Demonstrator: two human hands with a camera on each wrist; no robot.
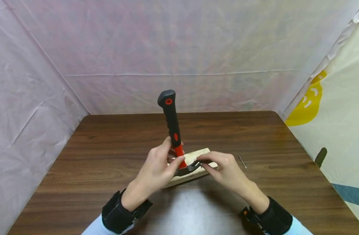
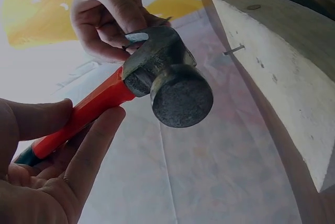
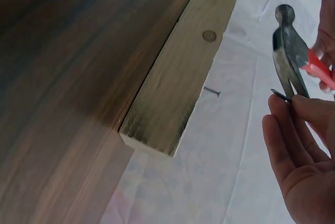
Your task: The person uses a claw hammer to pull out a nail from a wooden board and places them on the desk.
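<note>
A claw hammer [image 1: 172, 127] with a black and red handle stands upright, head down, over a wooden block [image 1: 194, 179]. My left hand [image 1: 156, 166] holds it by the red neck just above the head, thumb on one side and fingers on the other. At the claw, my right hand [image 1: 226, 169] pinches a nail [image 3: 281, 95] between thumb and fingertips. The nail lies across the claw tips; whether it sits in the slot I cannot tell. Another nail [image 2: 234, 49] sticks out of the block's pale face.
A loose nail [image 1: 242, 162] lies on the brown wooden table [image 1: 109, 143], right of the block. Pale cloth [image 1: 179, 49] hangs behind the table and at the left. A patterned cloth [image 1: 337, 114] with a yellow shape hangs on the right.
</note>
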